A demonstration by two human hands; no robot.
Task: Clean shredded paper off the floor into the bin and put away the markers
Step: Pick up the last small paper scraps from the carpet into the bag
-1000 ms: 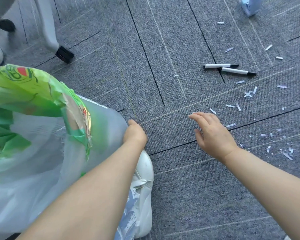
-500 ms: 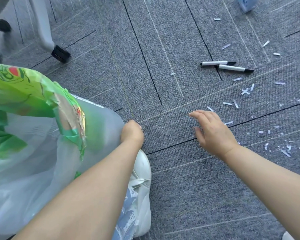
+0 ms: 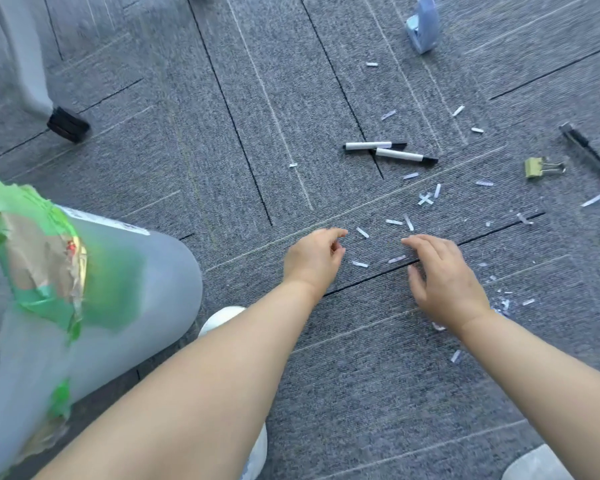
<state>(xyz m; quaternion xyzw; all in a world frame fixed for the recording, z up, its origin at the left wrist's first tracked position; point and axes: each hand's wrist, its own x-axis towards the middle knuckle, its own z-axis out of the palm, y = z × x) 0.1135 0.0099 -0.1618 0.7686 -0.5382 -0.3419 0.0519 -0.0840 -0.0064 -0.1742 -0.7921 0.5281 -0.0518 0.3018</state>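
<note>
with left hand (image 3: 314,258) loosely curled and right hand (image 3: 444,275) spread, both empty, rake scraps (image 3: 360,264) between them into one pile before pinching.

How many of each thing
Two markers (image 3: 373,145), one yellow clip (image 3: 534,168), one light blue thing (image 3: 423,27), one long black thing (image 3: 589,154), one bin (image 3: 146,271), one chair wheel (image 3: 66,124), and lots of paper bits (image 3: 362,232), more than twenty. Two hands: left hand (image 3: 314,259), right hand (image 3: 444,282).
</note>
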